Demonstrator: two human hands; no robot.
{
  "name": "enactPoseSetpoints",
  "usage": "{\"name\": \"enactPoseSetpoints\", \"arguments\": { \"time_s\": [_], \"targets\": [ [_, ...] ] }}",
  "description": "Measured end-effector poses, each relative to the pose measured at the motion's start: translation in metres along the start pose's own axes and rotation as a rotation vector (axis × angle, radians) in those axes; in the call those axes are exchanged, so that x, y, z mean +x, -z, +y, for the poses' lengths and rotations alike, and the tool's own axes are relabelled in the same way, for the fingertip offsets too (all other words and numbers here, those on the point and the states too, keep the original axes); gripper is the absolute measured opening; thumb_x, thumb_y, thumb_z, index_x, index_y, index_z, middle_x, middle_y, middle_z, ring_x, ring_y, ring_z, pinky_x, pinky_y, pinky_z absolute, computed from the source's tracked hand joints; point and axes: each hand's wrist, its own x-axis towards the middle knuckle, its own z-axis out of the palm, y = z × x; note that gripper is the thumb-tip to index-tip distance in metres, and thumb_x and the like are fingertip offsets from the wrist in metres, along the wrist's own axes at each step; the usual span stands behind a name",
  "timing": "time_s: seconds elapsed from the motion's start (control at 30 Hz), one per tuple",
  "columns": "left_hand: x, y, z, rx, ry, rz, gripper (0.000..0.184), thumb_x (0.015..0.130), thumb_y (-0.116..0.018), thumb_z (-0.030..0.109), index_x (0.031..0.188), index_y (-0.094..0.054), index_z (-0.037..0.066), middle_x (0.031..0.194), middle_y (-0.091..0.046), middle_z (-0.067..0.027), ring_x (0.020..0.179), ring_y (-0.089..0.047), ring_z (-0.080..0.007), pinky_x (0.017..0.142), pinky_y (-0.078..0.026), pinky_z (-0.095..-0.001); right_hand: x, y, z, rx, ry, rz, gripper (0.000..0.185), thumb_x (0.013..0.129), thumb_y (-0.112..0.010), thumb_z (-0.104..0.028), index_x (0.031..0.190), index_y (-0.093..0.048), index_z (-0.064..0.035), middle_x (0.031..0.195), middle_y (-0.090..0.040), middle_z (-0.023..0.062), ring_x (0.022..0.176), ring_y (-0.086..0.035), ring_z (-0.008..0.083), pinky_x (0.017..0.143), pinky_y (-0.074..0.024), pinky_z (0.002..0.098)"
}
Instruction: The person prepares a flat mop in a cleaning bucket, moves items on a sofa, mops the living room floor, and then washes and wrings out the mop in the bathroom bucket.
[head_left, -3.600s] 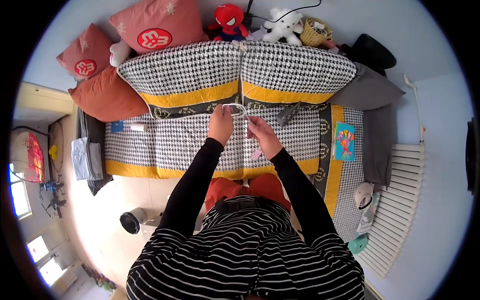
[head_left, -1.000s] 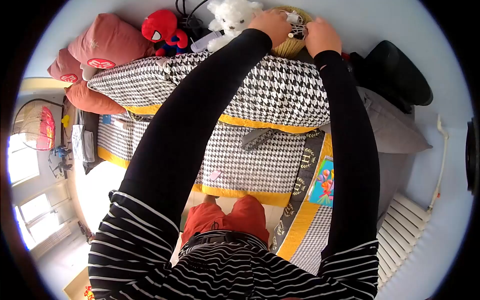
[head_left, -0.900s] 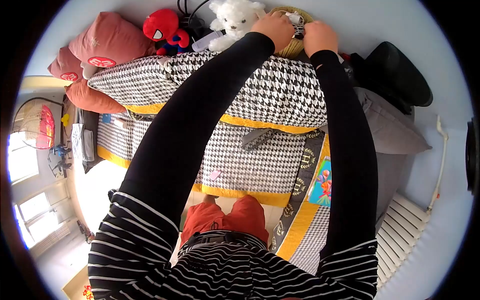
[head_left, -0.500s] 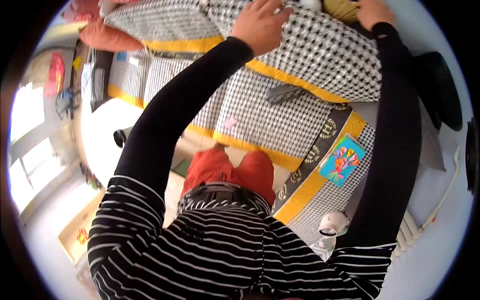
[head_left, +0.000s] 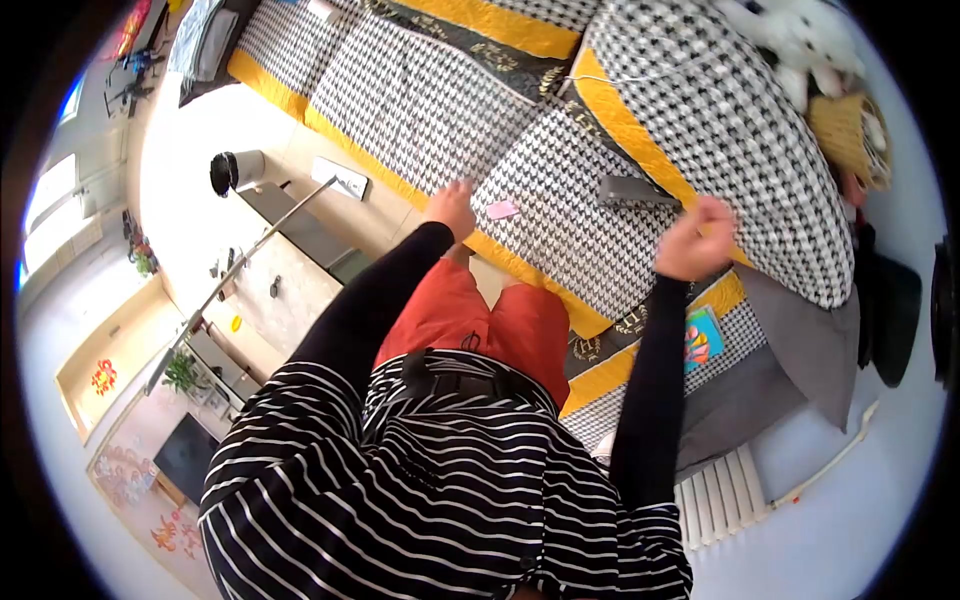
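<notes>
My left hand (head_left: 452, 208) is over the front edge of the houndstooth sofa cover (head_left: 560, 190); its fingers are blurred, so their grip is unclear. To its right, a small pink item (head_left: 502, 210) lies flat on the seat. My right hand (head_left: 698, 240) hangs in front of the backrest cover (head_left: 730, 130), fingers loosely curled with nothing visible in them. Just left of that hand, a dark grey oblong object (head_left: 635, 190) rests on the seat against the yellow border (head_left: 625, 120). A blue card with a colourful picture (head_left: 702, 338) is partly hidden behind my right forearm.
A white plush toy (head_left: 805, 40) and a woven basket (head_left: 850, 135) sit on top of the backrest. Grey fabric (head_left: 800, 330) hangs at the right, by a radiator (head_left: 722, 500). On the left are a low table (head_left: 285, 290) and a bin (head_left: 235, 170).
Both hands have come down and back from the backrest top, the left toward the seat's front edge. The view has shifted, showing more of the room and the basket.
</notes>
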Motion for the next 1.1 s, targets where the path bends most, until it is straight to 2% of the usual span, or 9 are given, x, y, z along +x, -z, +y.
{"name": "enactPoseSetpoints", "arguments": {
  "time_s": [0.07, 0.1, 0.13, 0.23, 0.37, 0.53, 0.73, 0.9, 1.1],
  "targets": [
    [-0.009, -0.055, -0.030, 0.038, 0.053, -0.108, 0.042, 0.081, -0.051, 0.011, 0.122, -0.049, 0.005, 0.115, -0.057, -0.0203, 0.110, -0.056, -0.0361, 0.091, -0.047, -0.0439, -0.093, -0.054, -0.015, 0.169, -0.272, -0.386, 0.009, 0.082, -0.056, -0.004, 0.088, -0.063, -0.0028, 0.082, -0.064, 0.0090, 0.073, -0.062, 0.0224, 0.069, -0.0491, 0.0307],
    [-0.013, -0.073, -0.035, 0.057, 0.092, -0.147, 0.042, 0.082, -0.051, 0.012, 0.123, -0.049, 0.005, 0.117, -0.056, -0.0204, 0.111, -0.055, -0.0359, 0.092, -0.047, -0.0445, -0.138, -0.076, -0.020, 0.241, -0.629, -0.631, 0.014, 0.082, -0.059, -0.008, 0.094, -0.062, -0.0025, 0.089, -0.065, 0.0101, 0.079, -0.063, 0.0238, 0.072, -0.0492, 0.0327],
    [-0.013, -0.058, -0.026, 0.023, 0.196, -0.303, 0.041, 0.083, -0.051, 0.013, 0.123, -0.049, 0.006, 0.119, -0.055, -0.0204, 0.112, -0.054, -0.0362, 0.092, -0.048, -0.0453, -0.181, -0.096, -0.012, 0.238, -0.613, -0.804, 0.020, 0.082, -0.061, -0.012, 0.099, -0.061, -0.0025, 0.092, -0.065, 0.0108, 0.083, -0.063, 0.0245, 0.075, -0.0494, 0.0338],
    [-0.005, -0.098, -0.034, -0.060, 0.323, -0.295, 0.045, 0.082, -0.051, 0.013, 0.126, -0.048, 0.005, 0.121, -0.054, -0.0228, 0.113, -0.053, -0.0388, 0.095, -0.045, -0.0460, -0.315, -0.157, 0.050, 0.226, -0.739, -1.102, 0.041, 0.084, -0.067, -0.017, 0.120, -0.053, -0.0024, 0.105, -0.062, 0.0101, 0.086, -0.061, 0.0168, 0.075, -0.0491, 0.0284],
    [0.017, -0.131, -0.045, -0.363, 0.380, -0.312, 0.052, 0.080, -0.056, 0.018, 0.128, -0.044, 0.003, 0.121, -0.052, -0.0279, 0.114, -0.052, -0.0422, 0.096, -0.045, -0.0451, -0.325, -0.193, 0.063, -0.154, -0.683, -1.263, 0.054, 0.080, -0.070, -0.020, 0.127, -0.049, -0.0023, 0.121, -0.056, 0.0181, 0.112, -0.056, 0.0283, 0.093, -0.0457, 0.0366],
    [0.042, -0.164, -0.052, -0.581, 0.578, -0.216, 0.055, 0.078, -0.064, 0.022, 0.125, -0.043, 0.002, 0.117, -0.052, -0.0293, 0.107, -0.057, -0.0434, 0.092, -0.047, -0.0450, -0.335, -0.237, 0.083, -0.266, -0.459, -1.239, 0.048, 0.078, -0.071, -0.023, 0.119, -0.052, -0.0060, 0.104, -0.059, 0.0154, 0.097, -0.059, 0.0302, 0.084, -0.0481, 0.0395],
    [0.056, -0.220, -0.064, -0.474, 0.351, -0.200, 0.037, 0.082, -0.065, 0.025, 0.110, -0.055, 0.001, 0.111, -0.052, -0.0252, 0.100, -0.059, -0.0418, 0.086, -0.049, -0.0462, -0.350, -0.261, 0.073, -0.297, -0.267, -1.307, 0.017, 0.081, -0.070, -0.019, 0.082, -0.062, -0.0044, 0.075, -0.065, 0.0102, 0.072, -0.063, 0.0288, 0.067, -0.0502, 0.0392],
    [0.052, -0.197, -0.076, -0.677, 0.442, -0.292, 0.026, 0.087, -0.059, 0.024, 0.101, -0.059, 0.002, 0.095, -0.064, -0.0256, 0.090, -0.064, -0.0400, 0.080, -0.050, -0.0469, -0.351, -0.258, 0.041, -0.266, -0.280, -1.290, 0.019, 0.083, -0.069, -0.022, 0.084, -0.062, -0.0043, 0.077, -0.066, 0.0143, 0.074, -0.065, 0.0308, 0.067, -0.0504, 0.0383],
    [0.012, -0.126, -0.115, -0.827, 0.394, -0.057, 0.027, 0.085, -0.057, 0.026, 0.102, -0.060, 0.005, 0.090, -0.067, -0.0236, 0.089, -0.064, -0.0416, 0.081, -0.049, -0.0473, -0.328, -0.236, -0.049, -0.112, -0.315, -1.206, 0.022, 0.083, -0.071, -0.023, 0.081, -0.062, -0.0036, 0.071, -0.067, 0.0131, 0.065, -0.066, 0.0263, 0.058, -0.0498, 0.0351]
  ]
}}
